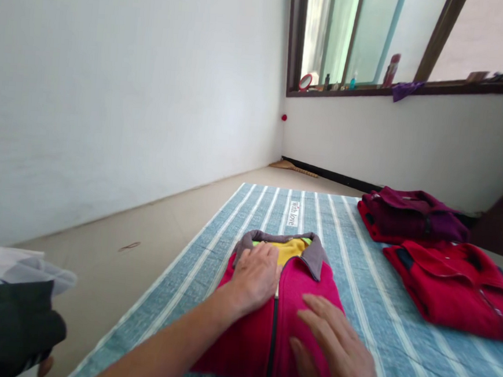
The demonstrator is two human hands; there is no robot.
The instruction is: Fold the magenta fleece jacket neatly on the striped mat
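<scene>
While a red jacket [239, 350] is pressed flat on a blue striped sheet [367, 319], both hands are kept on top of it. The jacket is folded into a neat block. Its zip [272, 341] runs up the middle, and its grey collar [311, 257] lies at the far end, where a bit of yellow lining [288, 250] can be seen. The left hand [253, 276] is laid on the chest part, just beside the zip and near the collar. The right hand [334, 352] is laid on the lower part. Its fingers [315, 312] are spread apart, while the left fingers [263, 259] are held close together. Nothing is clamped by either hand; the cloth is only pushed down from above.

Two more folded tops are laid on the sheet to the right, a dark red pile [410, 215] and a bright red top [457, 286], just beside each other and apart from the jacket. A dark bundle [5, 326] and a white bag [10, 268] are seen at the left, off the sheet. A purple cloth [402, 90] hangs from a window ledge [459, 89].
</scene>
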